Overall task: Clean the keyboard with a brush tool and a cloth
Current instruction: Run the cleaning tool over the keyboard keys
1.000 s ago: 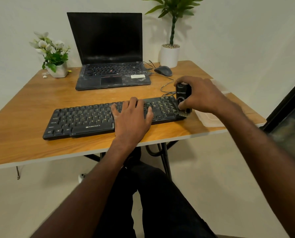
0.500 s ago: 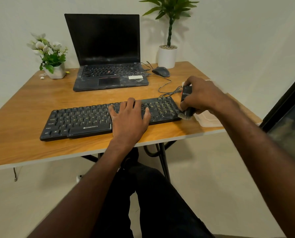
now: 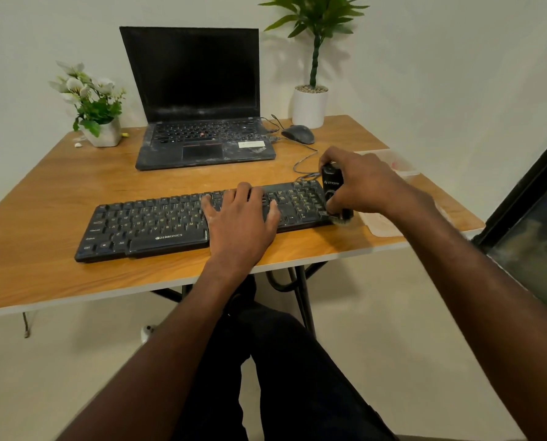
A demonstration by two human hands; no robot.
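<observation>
1. Brushing stage, by the look of it. Keyboard (image 3: 183, 224) flat near the front edge of the table (image 3: 42, 198), long side roughly parallel to that edge.
2. Left hand (image 3: 240, 224) palm-down on the keyboard, right of its middle, fingers spread and loose over the keys, gripping nothing. Good as a clamp; press enough to stop the keyboard sliding.
3. Right hand (image 3: 361, 183) at the keyboard's right end, fingers wrapped round the brush tool (image 3: 334, 194), thumb side toward the keyboard. Tool upright, bristles down, tip touching at or just off the keyboard's right edge; exact contact hard to tell.
4. Suggested stroke: short flicks along the key rows, outward past the right edge, so grit leaves the keyboard instead of dropping between keys.
5. Tilt the tool slightly for bristle reach into the gaps; light pressure only, otherwise keys depress and bristles splay.
6. Work from right end toward the left end, shifting the left hand clear of each section first. Keys under the palm uncleaned until then.
7. Watch the cable (image 3: 304, 160) behind the keyboard's right end: easy to snag on a back stroke.
8. Pale translucent tray (image 3: 383, 224) just right of the keyboard, partly under the right wrist; debris probably lands near it.
9. Cloth not clearly identifiable from here. Wipe stage not begun, judging by the brush in use.
10. Laptop (image 3: 202, 122) well behind the keyboard, dusty; keep flicks away from it.
</observation>
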